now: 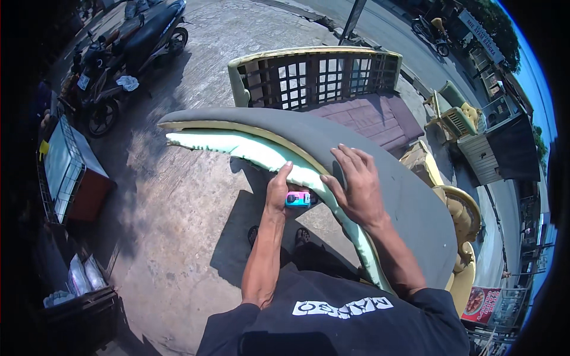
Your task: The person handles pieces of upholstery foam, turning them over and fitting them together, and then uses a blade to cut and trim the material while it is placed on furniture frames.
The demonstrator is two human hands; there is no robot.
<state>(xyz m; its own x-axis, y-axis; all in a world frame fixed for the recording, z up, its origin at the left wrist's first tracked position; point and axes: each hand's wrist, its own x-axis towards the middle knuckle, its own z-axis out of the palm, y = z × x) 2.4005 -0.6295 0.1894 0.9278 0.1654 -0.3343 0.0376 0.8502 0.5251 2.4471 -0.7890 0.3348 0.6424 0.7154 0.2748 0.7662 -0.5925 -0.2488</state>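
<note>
Outdoors, working over sunlit concrete pavement [166, 267], with a curved grey upholstery panel [409, 199] slanted across the front of the body and trimmed along its near edge with a mint-green fabric strip [217, 142]. Shown with left hand [279, 190] closed around a pink-and-blue case [298, 199], possibly a tape measure, thumb raised against the strip, and with right hand [359, 190] spread over the grey face, fingers unclenched and lightly bent, thumb reaching to the strip. Impossible to make out any support beneath. To handle such an edge well, in all likelihood: keep the right palm flat and light, steadying without denting; smooth the strip evenly along the curve, easing out puckers in short spans; hold the case clear of the cloth to avoid snagging. Pictured beyond: a webbed sofa frame [239, 92] with a purple seat [368, 121] and, off to the left, a parked motorcycle [148, 38].
</note>
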